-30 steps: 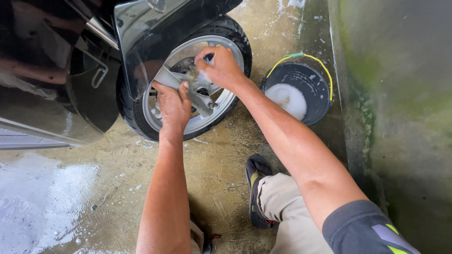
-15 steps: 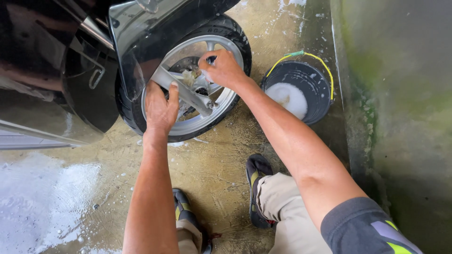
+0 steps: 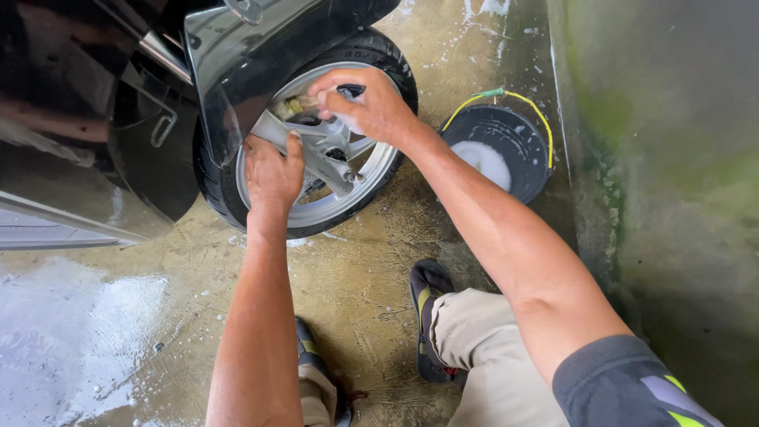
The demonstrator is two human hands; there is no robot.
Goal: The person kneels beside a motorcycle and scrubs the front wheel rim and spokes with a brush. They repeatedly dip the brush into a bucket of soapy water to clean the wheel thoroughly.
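A motorcycle wheel (image 3: 360, 178) with a silver rim and black tyre stands upright under a dark glossy fender (image 3: 237, 63). My left hand (image 3: 271, 170) rests flat on the rim's left side, fingers wrapped over a silver spoke. My right hand (image 3: 370, 103) is higher, near the hub, closed on a small dark-handled brush (image 3: 348, 90) whose pale bristle end pushes in between the spokes. Most of the brush is hidden by my fingers.
A black bucket (image 3: 531, 170) with a yellow handle and soapy foam inside stands right of the wheel, by a green-stained wall (image 3: 672, 158). Wet concrete floor with suds (image 3: 71, 332) spreads at lower left. My sandalled feet (image 3: 427, 304) and bent knees are below.
My left hand slid left along the rim to the spoke near the fender. The right hand shifted a little up and left at the hub with the brush.
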